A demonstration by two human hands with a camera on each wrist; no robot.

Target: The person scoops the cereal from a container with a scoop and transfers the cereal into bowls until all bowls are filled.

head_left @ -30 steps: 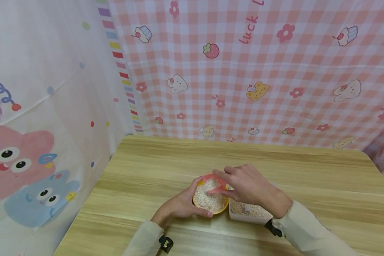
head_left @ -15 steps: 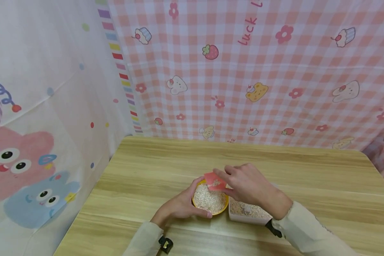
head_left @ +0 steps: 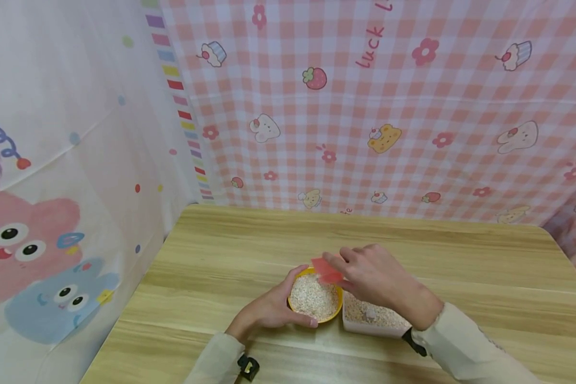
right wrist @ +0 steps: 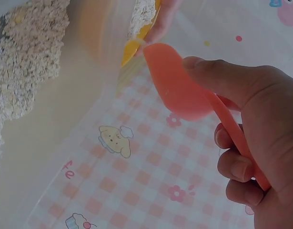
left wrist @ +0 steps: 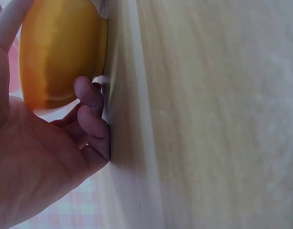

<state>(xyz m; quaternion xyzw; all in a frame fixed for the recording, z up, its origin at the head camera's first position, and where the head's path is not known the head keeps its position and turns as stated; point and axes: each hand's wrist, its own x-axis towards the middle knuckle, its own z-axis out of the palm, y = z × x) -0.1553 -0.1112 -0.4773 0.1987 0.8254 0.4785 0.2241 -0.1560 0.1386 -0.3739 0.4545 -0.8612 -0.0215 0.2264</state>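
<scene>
A yellow bowl [head_left: 340, 309] full of pale oat flakes [head_left: 314, 298] sits on the table. My left hand [head_left: 273, 305] grips it from the left, thumb along the near rim and a finger at the far rim. In the left wrist view, the bowl's smooth outer wall [left wrist: 65, 52] shows, with curled lower fingers [left wrist: 93, 126] close to its base. My right hand [head_left: 376, 274] holds a coral-pink scoop [head_left: 324, 270] tipped above the bowl's far right rim. The right wrist view shows the scoop [right wrist: 177, 83] with its handle inside the curled fingers and the thumb against its head.
Right of the bowl, partly under my right forearm, stands a pale rectangular container [head_left: 372, 328] of oat flakes. The wooden table [head_left: 230, 240] ends at a pink checked cloth [head_left: 288, 160] behind and a printed white cloth [head_left: 101, 160] at left.
The scoop has turned over and risen slightly rightward off the bowl. Oat flakes seen on it earlier no longer show. My left hand and the bowl have stayed in place.
</scene>
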